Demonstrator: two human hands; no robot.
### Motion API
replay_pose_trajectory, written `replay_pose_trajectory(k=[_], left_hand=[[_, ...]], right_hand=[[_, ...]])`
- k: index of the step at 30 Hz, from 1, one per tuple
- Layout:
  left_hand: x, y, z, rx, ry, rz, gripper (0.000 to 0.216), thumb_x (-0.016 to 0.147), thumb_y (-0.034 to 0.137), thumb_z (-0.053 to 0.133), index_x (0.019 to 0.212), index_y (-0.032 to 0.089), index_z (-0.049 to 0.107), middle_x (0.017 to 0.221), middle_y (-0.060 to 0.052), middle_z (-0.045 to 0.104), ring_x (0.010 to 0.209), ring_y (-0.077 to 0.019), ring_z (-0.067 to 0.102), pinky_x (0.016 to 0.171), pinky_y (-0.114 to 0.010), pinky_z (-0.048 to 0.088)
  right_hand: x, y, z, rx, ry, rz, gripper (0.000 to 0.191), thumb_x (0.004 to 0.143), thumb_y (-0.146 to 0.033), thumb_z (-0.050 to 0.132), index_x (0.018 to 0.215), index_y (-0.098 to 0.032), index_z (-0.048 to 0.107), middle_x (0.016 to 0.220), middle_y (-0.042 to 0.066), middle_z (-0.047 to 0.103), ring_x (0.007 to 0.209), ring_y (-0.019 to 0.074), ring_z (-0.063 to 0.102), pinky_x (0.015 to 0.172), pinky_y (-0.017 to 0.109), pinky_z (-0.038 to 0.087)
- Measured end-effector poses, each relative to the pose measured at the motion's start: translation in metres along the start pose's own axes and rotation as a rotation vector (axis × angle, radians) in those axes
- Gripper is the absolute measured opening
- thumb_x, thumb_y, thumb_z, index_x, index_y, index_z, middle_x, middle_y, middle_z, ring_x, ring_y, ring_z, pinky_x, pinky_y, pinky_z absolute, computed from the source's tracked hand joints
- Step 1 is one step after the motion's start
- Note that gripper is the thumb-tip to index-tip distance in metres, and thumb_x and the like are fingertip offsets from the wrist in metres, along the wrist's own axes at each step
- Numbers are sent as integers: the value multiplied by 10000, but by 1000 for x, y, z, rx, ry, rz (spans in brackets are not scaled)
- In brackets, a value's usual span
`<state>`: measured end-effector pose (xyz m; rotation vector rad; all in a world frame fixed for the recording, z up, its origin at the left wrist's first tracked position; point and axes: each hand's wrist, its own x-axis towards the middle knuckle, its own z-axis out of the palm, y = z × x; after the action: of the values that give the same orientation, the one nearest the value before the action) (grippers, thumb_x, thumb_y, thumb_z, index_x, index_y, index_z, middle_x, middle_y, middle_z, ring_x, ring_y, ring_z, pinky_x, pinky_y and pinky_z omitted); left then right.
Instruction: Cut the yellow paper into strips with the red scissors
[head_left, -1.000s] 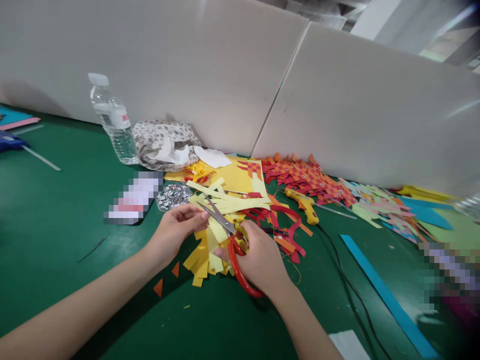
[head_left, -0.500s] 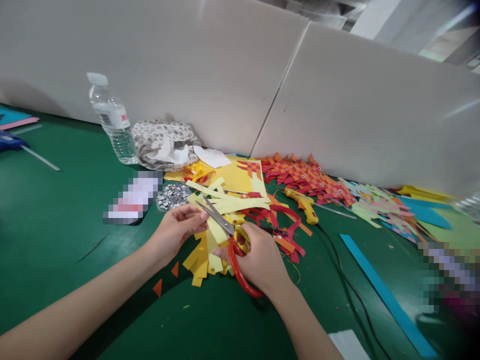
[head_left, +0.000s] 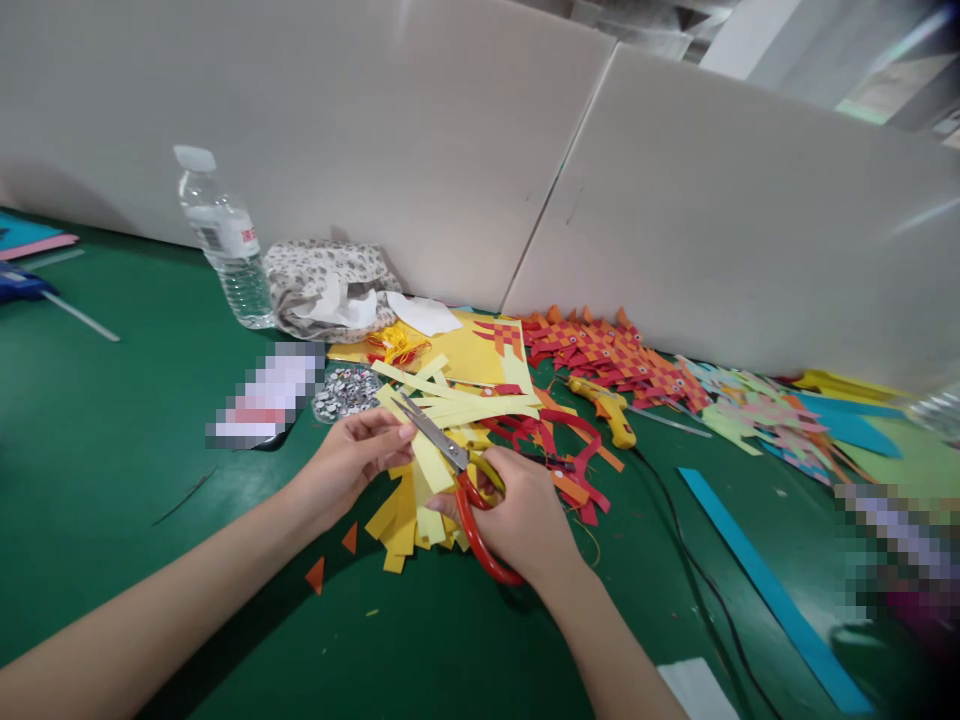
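**Green table (head_left: pixel 112 480), scissors (head_left: pixel 455 455) hanging over strip pile (head_left: pixel 405 510)**

Pale wall panel (head_left: pixel 300 100) is standing behind the strip pile. R hand (head_left: pixel 521 510) is gripping the scissors by their red & yellow handles, thumb & fingers wrapping the loops; exact finger placement is hiding. Scissors are hovering over mid-pile, blades narrowly parted, aiming toward the pile's far-left corner. L hand (head_left: pixel 360 455) is hovering at the pile's left edge, thumb & fingertips bunching narrow near the blade tips; can't tell if they're pinching paper, or touching metal.

Handling (guess): scissors are looking stiff, moderately heavy, smooth; best hold = handle loops, L fingertips clear of blades. Strips are looking v. light, thin, flexible, easily creased, maybe slippery when stacked; best hold = flat sides nr one end, pinching gently.

Rel. to pile: yellow glue gun (head_left: pixel 606 405) is lying to the right; red-orange woven pieces (head_left: pixel 607 350) are heaping beyond it, far right; small b/w discs (head_left: pixel 345 392) are sitting just far-left; two orange triangles (head_left: pixel 316 576) are lying near-left; water bottle (head_left: pixel 232 250) is standing farther off, far-left.
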<state>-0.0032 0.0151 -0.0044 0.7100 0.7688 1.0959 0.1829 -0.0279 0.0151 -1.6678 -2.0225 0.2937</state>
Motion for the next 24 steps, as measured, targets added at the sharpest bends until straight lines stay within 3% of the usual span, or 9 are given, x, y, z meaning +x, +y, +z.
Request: replay_pose_trajectory(k=[11, 24], left_hand=[[1, 0, -2, 13, -4, 9, 104, 648, 156, 759, 671, 143, 658, 640, 29, 653, 556, -51, 591, 571, -141, 509], [1, -2, -3, 33, -47, 9, 96, 638, 167, 764, 667, 151, 674, 659, 24, 675, 574, -61, 609, 582, -158, 523]], right_hand=[[-1, 2, 2, 4, 48, -31, 464, 660, -511, 623, 582, -220, 269, 550, -49, 378, 501, 100, 329, 491, 231, 269], [-1, 2, 2, -87, 58, -6, 334, 638, -476, 607, 695, -219, 401, 684, 3, 535, 587, 147, 476, 538, 242, 313]])
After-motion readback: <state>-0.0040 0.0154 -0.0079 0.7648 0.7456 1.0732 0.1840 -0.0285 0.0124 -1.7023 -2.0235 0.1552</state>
